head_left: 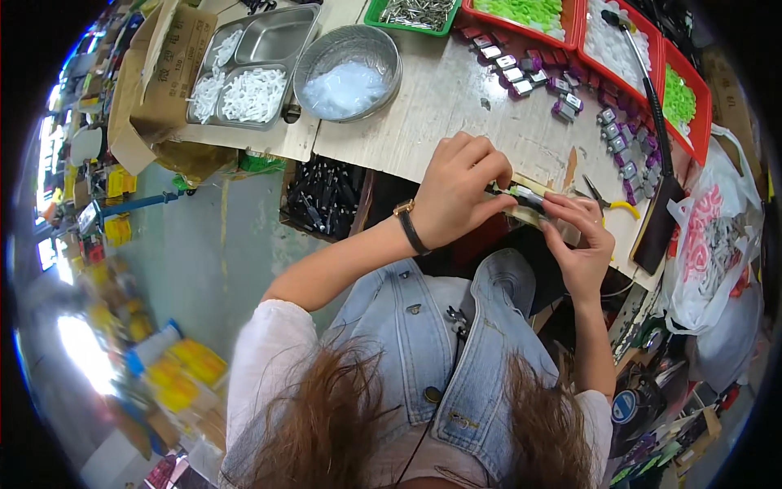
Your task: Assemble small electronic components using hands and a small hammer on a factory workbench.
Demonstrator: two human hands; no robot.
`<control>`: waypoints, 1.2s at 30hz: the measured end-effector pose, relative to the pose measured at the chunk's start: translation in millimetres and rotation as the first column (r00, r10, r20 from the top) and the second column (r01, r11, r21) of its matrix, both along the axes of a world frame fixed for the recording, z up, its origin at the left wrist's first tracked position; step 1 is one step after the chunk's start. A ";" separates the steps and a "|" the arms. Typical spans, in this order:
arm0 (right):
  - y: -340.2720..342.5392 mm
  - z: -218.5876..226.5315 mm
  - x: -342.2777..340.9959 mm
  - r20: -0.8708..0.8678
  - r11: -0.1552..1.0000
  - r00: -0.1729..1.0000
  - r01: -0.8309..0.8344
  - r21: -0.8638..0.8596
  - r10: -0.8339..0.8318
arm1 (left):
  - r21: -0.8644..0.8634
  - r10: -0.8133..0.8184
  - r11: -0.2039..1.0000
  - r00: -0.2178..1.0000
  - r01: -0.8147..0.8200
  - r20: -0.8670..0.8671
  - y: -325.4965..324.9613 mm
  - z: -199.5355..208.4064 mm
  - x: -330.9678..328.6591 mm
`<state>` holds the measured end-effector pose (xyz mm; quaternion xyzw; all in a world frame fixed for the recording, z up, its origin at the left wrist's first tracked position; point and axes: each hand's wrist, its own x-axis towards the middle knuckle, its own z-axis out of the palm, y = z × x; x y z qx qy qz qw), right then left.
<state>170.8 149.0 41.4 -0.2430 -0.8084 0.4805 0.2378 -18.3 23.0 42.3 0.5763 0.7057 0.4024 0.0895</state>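
At the table's front edge, my left hand [471, 189] pinches the left end of a small black and silver part [528, 196]. My right hand [583, 238] has its fingers bent around the right end of the same part. Fingers cover much of the part, so its exact kind does not show. Just under it is a cream-coloured piece [524, 215], partly hidden by the hands. Pliers with yellow handles [609, 202] lie on the table right beside my right hand. Beyond the hands sit several small silver and purple motor-like units [568, 104].
A steel bowl [303, 91] and a divided metal tray [277, 37] with white parts stand at the left, beside a cardboard box [175, 69]. Red trays [580, 24] of small parts line the back right. A long black rod [652, 102] slants near a plastic bag [707, 244].
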 end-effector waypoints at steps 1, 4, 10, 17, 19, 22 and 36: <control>1.1 -0.1 -0.9 0.025 0.998 1.000 -0.013 0.054 0.012 | -0.027 0.015 1.000 0.999 -0.014 0.029 0.6 2.5 0.9; 5.1 5.9 -4.8 0.093 0.959 0.993 -0.089 0.269 0.066 | 0.044 -0.048 0.998 0.999 0.049 -0.020 4.1 3.5 -0.8; 1.5 -6.6 -1.6 0.005 0.974 1.000 0.019 0.226 -0.021 | 0.041 -0.188 0.978 0.954 0.203 -0.233 1.8 -8.2 -3.9; 23.2 12.2 -3.1 0.186 0.884 0.982 -0.119 0.452 0.037 | 0.048 -0.240 0.962 0.912 0.270 -0.333 6.8 -4.3 -9.1; 59.8 53.7 -20.4 0.239 0.827 0.969 -0.177 0.534 0.053 | 0.070 -0.226 0.962 0.916 0.263 -0.332 3.9 -4.0 -6.2; 208.1 85.7 -77.2 -0.061 0.788 0.961 0.256 0.560 -0.268 | 0.113 -0.198 0.964 0.932 0.242 -0.304 0.1 -0.9 0.3; 408.0 38.7 -184.0 0.365 0.643 0.650 0.253 0.723 -0.666 | 0.006 -0.251 0.967 0.955 0.256 -0.160 3.1 17.6 -5.5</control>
